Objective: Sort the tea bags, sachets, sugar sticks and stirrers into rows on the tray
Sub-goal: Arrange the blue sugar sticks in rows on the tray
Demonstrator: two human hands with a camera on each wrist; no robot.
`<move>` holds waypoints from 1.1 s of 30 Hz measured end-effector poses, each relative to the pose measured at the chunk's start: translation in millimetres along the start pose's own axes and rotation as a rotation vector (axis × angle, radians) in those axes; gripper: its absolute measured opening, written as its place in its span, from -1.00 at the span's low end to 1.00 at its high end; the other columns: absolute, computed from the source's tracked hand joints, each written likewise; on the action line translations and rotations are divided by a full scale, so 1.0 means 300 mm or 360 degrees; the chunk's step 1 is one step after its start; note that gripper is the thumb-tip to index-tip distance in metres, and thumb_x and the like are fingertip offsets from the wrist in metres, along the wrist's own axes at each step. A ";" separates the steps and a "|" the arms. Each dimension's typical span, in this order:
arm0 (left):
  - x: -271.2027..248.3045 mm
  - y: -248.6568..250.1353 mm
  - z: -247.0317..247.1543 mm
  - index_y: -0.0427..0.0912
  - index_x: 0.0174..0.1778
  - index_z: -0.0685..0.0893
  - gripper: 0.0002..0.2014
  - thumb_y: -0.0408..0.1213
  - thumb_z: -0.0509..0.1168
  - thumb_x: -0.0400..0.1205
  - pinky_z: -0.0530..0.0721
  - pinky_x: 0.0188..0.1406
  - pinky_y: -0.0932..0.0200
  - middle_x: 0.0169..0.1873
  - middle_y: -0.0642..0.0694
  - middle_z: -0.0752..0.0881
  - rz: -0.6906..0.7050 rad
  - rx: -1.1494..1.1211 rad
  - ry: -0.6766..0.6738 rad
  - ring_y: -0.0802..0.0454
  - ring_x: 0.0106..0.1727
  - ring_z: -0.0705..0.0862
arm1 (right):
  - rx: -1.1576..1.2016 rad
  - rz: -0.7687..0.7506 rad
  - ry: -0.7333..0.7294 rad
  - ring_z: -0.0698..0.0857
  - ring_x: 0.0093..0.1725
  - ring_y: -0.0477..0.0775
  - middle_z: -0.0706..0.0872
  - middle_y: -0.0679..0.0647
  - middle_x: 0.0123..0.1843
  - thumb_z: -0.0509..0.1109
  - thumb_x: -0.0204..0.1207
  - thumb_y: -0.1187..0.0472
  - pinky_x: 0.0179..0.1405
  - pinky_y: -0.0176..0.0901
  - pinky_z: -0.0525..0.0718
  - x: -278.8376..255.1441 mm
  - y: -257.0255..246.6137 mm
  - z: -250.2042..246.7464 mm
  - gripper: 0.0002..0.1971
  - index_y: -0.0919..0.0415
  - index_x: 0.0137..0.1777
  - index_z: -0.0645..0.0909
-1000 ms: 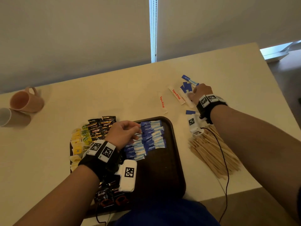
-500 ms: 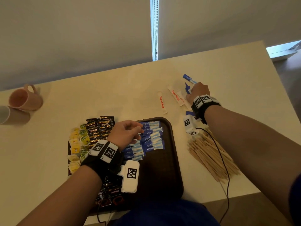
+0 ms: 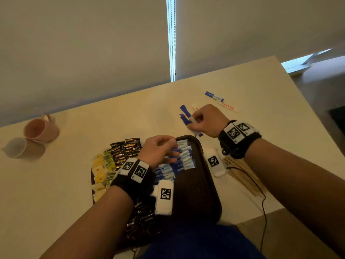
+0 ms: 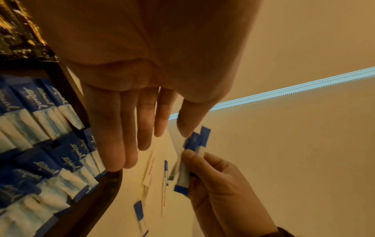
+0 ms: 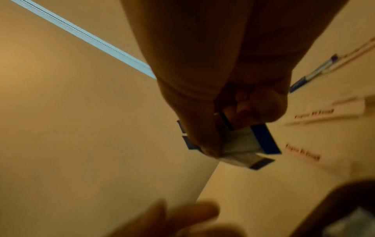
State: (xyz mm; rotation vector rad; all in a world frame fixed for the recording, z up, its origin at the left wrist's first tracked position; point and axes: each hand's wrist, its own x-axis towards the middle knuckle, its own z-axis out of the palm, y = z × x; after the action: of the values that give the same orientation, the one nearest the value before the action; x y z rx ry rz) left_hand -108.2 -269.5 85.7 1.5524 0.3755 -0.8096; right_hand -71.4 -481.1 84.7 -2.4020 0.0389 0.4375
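Observation:
On the table stands a dark brown tray (image 3: 199,199) holding a row of blue-and-white sachets (image 3: 182,161) (image 4: 40,128), black-and-gold sachets (image 3: 127,148) and yellow tea bags (image 3: 99,171). My left hand (image 3: 170,146) (image 4: 131,152) lies over the blue row with its fingers straight, holding nothing. Just beyond the tray's far right corner, my right hand (image 3: 194,121) (image 5: 223,128) pinches a small bunch of blue-and-white sachets (image 3: 185,115) (image 4: 204,136) (image 5: 243,142) above the table. Wooden stirrers (image 3: 242,176) lie right of the tray, partly under my right forearm.
A loose blue stick (image 3: 213,96) and white sticks with red print (image 3: 227,106) (image 4: 150,168) lie on the table behind my right hand. Another blue sachet (image 4: 139,210) lies near the tray. Two mugs (image 3: 41,129) lie at the far left. The table's right edge is close.
My right hand has moved left and nearer the tray's corner, carrying the blue sachets it gathered. My left hand has stayed on the blue row.

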 end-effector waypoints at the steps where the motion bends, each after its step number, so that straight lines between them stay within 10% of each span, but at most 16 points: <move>1: -0.012 0.002 -0.002 -0.21 0.08 0.69 -0.90 -0.29 0.33 0.73 0.85 -0.13 -0.03 0.01 -0.27 0.80 0.0013 -0.0028 -0.0031 -0.17 -0.14 0.82 | 0.0003 -0.0057 -0.0043 0.58 -0.45 -0.08 0.68 -0.02 -0.45 0.57 0.46 0.10 -0.41 -0.19 0.47 -0.030 -0.037 0.035 -0.81 0.18 -0.32 0.75; 16: -0.135 -0.148 -0.195 -0.26 -0.09 0.71 -0.96 -0.45 0.39 0.66 0.84 -0.30 0.17 -0.30 -0.21 0.82 0.0183 -0.0167 0.0311 -0.17 -0.29 0.85 | -0.0204 0.0090 -0.0206 0.56 -0.38 -0.05 0.59 -0.01 -0.42 0.39 0.64 0.09 -0.29 -0.17 0.44 -0.212 -0.080 0.275 -0.65 0.10 -0.41 0.60; 22: -0.149 -0.184 -0.261 -0.27 -0.06 0.70 -0.97 -0.46 0.39 0.66 0.85 -0.25 0.11 -0.35 -0.13 0.84 0.0180 -0.0217 0.0353 -0.20 -0.23 0.86 | -0.0998 0.0288 -0.0604 0.73 0.14 0.30 0.71 0.27 0.19 0.24 0.69 0.19 0.13 0.04 0.68 -0.256 0.063 0.401 -0.76 0.27 0.25 0.61; 33: -0.126 -0.178 -0.212 -0.24 -0.06 0.71 -0.97 -0.44 0.39 0.65 0.84 -0.27 0.15 -0.30 -0.15 0.85 0.0162 -0.0195 0.0292 -0.22 -0.19 0.86 | -0.1056 -0.0021 -0.0525 0.57 0.31 0.19 0.62 0.15 0.30 0.40 0.60 0.03 0.22 0.00 0.59 -0.292 0.129 0.414 -0.65 0.16 0.32 0.58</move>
State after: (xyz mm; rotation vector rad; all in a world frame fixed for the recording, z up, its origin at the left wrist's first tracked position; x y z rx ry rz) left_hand -152.6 -191.3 70.6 1.5219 0.4674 -0.5565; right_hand -197.0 -439.1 0.5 -2.9268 -0.3153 0.9547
